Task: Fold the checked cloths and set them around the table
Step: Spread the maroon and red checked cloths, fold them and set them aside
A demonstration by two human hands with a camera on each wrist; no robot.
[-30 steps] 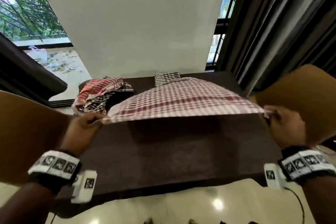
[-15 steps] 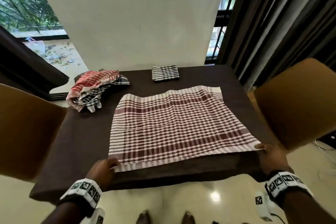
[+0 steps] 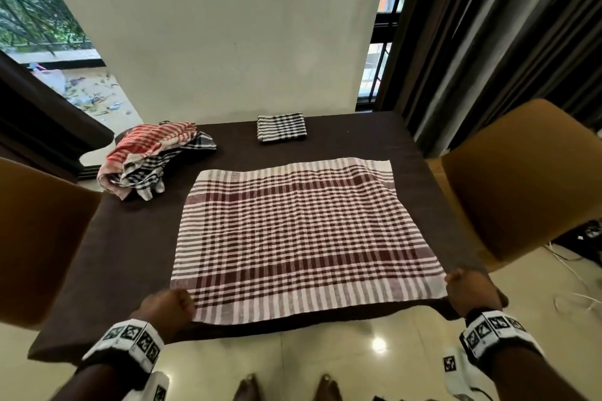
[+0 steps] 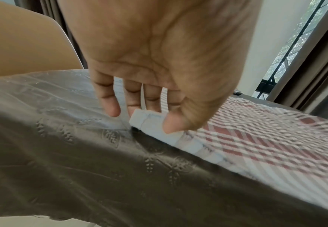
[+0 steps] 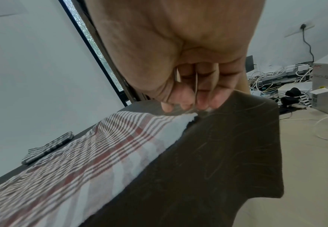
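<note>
Maroon and white checks cover the big cloth (image 3: 299, 238), which lies flat on the table (image 3: 130, 238) and reaches from the two hands out to the far side. The left hand (image 3: 169, 308) has its grip clamped on the near left corner, thumb (image 4: 174, 124) on top and fingers (image 4: 110, 106) curled under, and the right hand (image 3: 469, 290) pinches the near right corner with its fingertips (image 5: 202, 102) pressed together. Past the left hand sits a messy pile of checked cloths (image 3: 153, 156), and far ahead, between both hands, lies a small folded black and white cloth (image 3: 281, 127).
</note>
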